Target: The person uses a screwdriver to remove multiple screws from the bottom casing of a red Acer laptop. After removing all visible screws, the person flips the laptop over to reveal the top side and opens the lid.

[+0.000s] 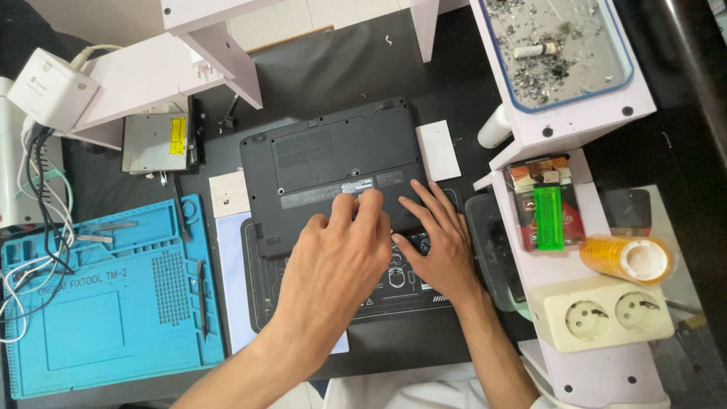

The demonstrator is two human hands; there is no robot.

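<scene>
Both hands (386,250) on upturned laptop (333,163), ash-strewn tray (556,49) holding 1 cigarette butt (535,51)

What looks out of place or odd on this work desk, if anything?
The clear blue-rimmed tray at top right holds grey ash and a cigarette butt, odd beside the upturned black laptop that both hands, left and right, press on.
</scene>
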